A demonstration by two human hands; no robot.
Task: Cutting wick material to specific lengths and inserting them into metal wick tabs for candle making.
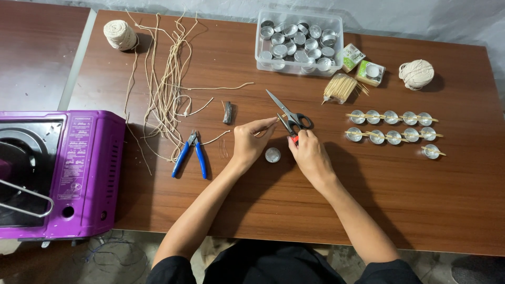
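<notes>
The left hand (250, 141) pinches a short piece of string (261, 131) between thumb and fingertips. A small metal cup (272, 154) sits on the table (252, 205) just beside this hand, at about four o'clock from it — between the two hands. The right hand (309, 153) is closed around the handles of the scissors (288, 116), whose blades point toward eleven o'clock, their tips well above the string. Blue pliers (190, 152) lie at nine o'clock from the left hand.
</notes>
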